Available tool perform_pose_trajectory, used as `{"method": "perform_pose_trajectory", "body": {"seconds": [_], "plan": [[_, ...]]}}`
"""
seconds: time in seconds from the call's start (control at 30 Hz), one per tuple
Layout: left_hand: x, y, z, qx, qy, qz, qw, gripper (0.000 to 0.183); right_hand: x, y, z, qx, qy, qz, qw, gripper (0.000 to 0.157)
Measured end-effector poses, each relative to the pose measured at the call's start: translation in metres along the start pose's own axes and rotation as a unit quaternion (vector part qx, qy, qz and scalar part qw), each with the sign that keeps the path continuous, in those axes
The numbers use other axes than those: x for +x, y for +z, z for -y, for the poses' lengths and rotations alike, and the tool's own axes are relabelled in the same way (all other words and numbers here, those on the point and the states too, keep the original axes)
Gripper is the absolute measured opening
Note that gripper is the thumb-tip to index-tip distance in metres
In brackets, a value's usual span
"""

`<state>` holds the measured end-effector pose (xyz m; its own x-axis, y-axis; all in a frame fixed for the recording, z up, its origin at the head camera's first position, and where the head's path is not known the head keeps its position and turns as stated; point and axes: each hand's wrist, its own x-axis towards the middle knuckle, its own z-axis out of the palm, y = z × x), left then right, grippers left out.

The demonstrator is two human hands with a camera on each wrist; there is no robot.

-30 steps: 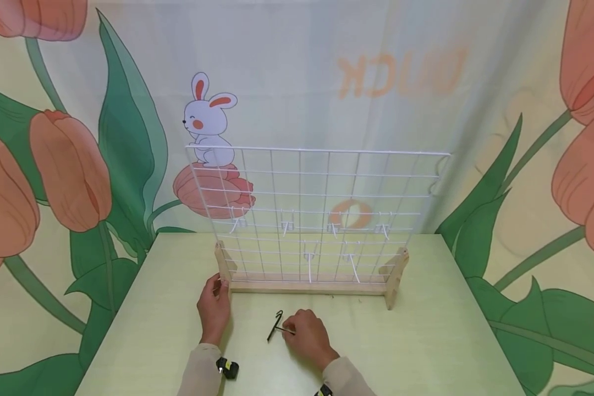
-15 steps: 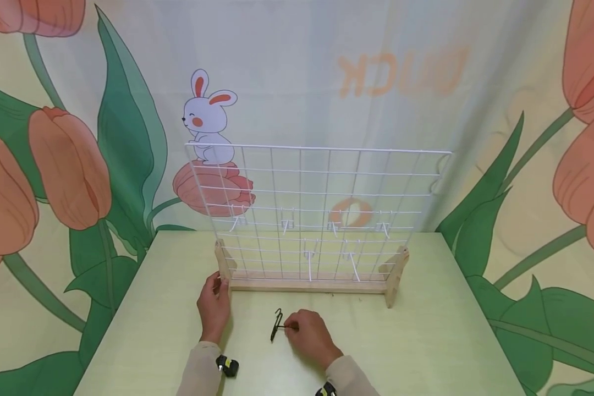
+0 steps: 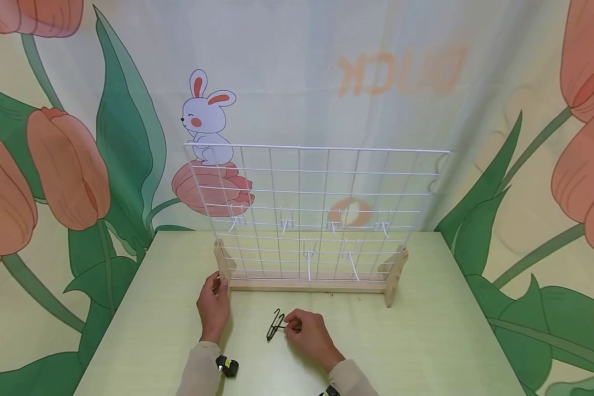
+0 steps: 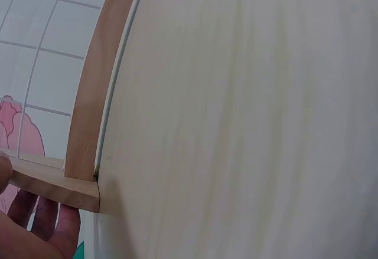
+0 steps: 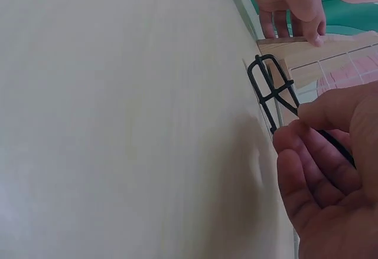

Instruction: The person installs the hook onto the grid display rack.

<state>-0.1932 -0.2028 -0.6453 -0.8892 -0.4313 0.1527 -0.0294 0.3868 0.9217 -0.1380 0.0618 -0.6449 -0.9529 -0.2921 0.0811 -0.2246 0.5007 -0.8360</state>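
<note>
My right hand [image 3: 311, 335] pinches a black wire display hook [image 3: 275, 326] by its stem, between thumb and fingertips. In the right wrist view the hook's looped wire end [image 5: 273, 88] points away from the fingers, and the rest of the stem runs behind the thumb. My left hand [image 3: 215, 308] grips the left wooden foot [image 3: 224, 263] of a white wire grid rack [image 3: 314, 193]. Seen from the left wrist, the thumb lies on one side of that foot [image 4: 56, 189] and the fingers on the other.
Several white hooks hang on the lower half of the grid, including a long one [image 3: 309, 267] in the bottom row. A wooden crossbar [image 3: 307, 286] joins the feet, and the right foot [image 3: 396, 276] stands on the pale table [image 3: 440, 330]. A printed curtain [image 3: 297, 71] hangs behind.
The black hook has turned in my right hand, so its wire loop shows wider now. My right hand has shifted very slightly rightward. The left hand keeps its place on the wooden foot.
</note>
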Motion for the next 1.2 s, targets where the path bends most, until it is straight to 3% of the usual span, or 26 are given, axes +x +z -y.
{"method": "perform_pose_trajectory", "body": {"seconds": [0.23,0.5,0.77,0.97,1.2], "plan": [[0.000,0.001,-0.001,0.000,-0.001,-0.004,1.0000,0.037,-0.003,0.005,0.001,0.038,0.018,-0.032,0.999,0.011],[0.001,0.000,0.000,0.001,-0.012,0.006,0.9999,0.037,-0.008,0.007,0.003,0.055,0.034,-0.040,0.997,0.011],[0.000,0.000,0.002,0.001,-0.009,0.005,0.9999,0.038,-0.010,0.006,0.008,0.075,0.014,-0.057,0.995,0.007],[0.000,0.001,0.004,0.004,-0.012,0.001,0.9999,0.038,-0.011,0.003,0.017,0.076,-0.025,-0.076,0.994,0.006],[0.001,0.001,0.004,0.001,-0.009,0.003,1.0000,0.038,-0.009,-0.003,0.032,0.119,-0.050,-0.079,0.988,0.005]]}}
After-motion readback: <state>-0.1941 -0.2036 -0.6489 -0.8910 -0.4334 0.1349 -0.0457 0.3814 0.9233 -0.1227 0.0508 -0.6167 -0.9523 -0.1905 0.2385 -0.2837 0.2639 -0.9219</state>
